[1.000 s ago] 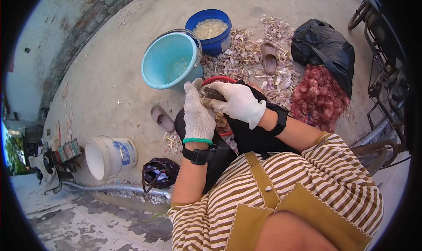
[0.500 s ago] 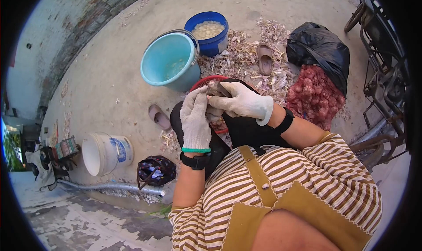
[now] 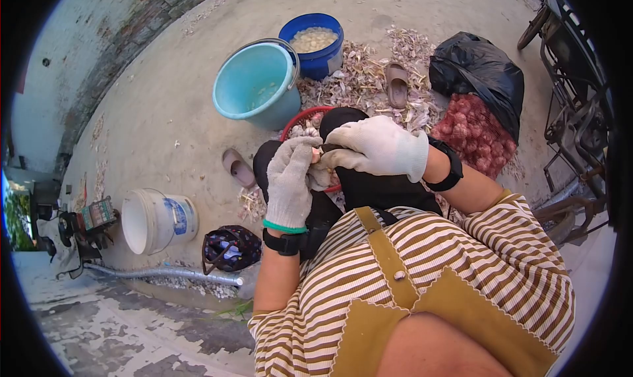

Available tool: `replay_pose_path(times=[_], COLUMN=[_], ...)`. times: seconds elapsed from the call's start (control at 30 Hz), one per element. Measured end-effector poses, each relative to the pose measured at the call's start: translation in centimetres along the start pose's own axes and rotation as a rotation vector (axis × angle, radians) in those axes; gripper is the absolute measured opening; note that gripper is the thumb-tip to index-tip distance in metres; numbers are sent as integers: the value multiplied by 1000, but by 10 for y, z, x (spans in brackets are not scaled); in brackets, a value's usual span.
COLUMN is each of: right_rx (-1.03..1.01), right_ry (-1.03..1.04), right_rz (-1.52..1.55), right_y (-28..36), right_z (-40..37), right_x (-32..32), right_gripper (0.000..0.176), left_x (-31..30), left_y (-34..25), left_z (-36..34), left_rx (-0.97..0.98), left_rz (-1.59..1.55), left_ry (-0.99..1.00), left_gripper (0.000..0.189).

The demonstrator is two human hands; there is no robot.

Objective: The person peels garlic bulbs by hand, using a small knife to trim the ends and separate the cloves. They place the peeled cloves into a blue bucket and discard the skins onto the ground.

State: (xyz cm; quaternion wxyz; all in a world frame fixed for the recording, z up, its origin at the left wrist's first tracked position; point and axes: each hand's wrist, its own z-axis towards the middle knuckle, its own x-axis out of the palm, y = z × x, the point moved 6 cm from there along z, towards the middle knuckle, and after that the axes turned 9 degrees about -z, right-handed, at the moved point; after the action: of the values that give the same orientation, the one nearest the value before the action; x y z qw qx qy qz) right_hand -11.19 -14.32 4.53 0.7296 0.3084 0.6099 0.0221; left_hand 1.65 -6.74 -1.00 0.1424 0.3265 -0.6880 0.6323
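My left hand (image 3: 290,182), in a pale knit glove with a green cuff, is closed on a small pinkish piece that looks like a garlic clove (image 3: 316,155). My right hand (image 3: 376,149), gloved too, pinches a small dark blade, apparently a knife (image 3: 324,149), against that piece. The glove fingers hide most of both. Under the hands, between my knees, stands a red basket (image 3: 287,127) holding garlic bulbs (image 3: 305,127).
Ahead stand a light-blue bucket (image 3: 257,87) and a blue bucket (image 3: 323,65) of peeled cloves. Garlic skins (image 3: 359,80) litter the ground around a slipper (image 3: 397,85). To the right are a red net sack of garlic (image 3: 475,133) and a black bag (image 3: 476,73); a white bucket (image 3: 178,220) lies left.
My right hand has shifted slightly right and turned flatter, while the left moved a little lower. More of the garlic in the red basket shows.
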Motion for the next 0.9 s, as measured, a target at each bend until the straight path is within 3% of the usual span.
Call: replay_pose_path(times=[0.2,0.37,0.9], right_rx=[36,45,43], right_ry=[74,48,-10], right_rz=[-149,-158,-114], right_y=[7,8,8], right_z=[2,3,2], right_x=[-1,0,-1], right_gripper=[35,34,37], left_x=[3,2,-4], left_y=[-9,-14,-12], left_z=[-8,-11,-12], left_rx=[84,294,380], left_rz=[238,471,536], left_ry=[-66,-146,-165], left_gripper=[20,19,17])
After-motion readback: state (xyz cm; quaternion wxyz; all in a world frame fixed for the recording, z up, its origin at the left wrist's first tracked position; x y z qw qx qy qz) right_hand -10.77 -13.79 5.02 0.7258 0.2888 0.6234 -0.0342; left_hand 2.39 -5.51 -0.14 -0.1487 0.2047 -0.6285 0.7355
